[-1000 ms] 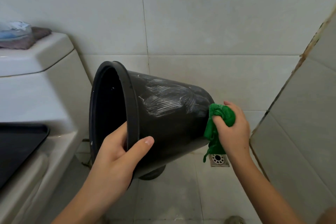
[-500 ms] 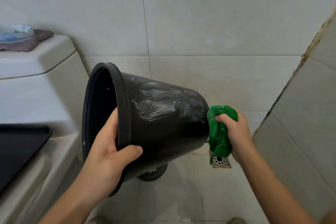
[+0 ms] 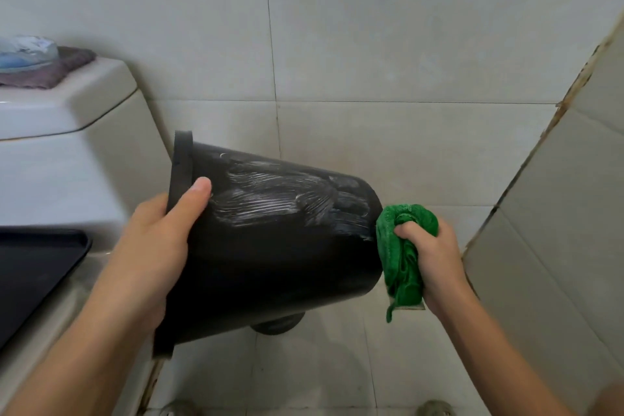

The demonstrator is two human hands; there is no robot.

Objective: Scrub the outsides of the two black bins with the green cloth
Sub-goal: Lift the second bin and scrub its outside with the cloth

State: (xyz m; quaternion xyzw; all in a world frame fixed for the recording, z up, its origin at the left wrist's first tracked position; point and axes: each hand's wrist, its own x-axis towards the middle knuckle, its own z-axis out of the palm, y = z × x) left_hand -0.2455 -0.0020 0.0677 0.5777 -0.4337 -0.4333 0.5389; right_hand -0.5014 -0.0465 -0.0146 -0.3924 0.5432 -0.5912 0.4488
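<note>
Pale bathroom tiles behind, the bin [image 3: 270, 246] has swung mouth-away, left hand [image 3: 152, 246] re-gripping its rim. Right hand [image 3: 435, 257] bunches the cloth [image 3: 398, 260] against the base; sides look soaped, base probably next.

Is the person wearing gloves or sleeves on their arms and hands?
No gloves. The left hand and the right hand are both bare, and so are both forearms as far as the picture shows, with no sleeves in sight. No rings, watch or bracelets show either. The fingers have short, plain nails.
</note>
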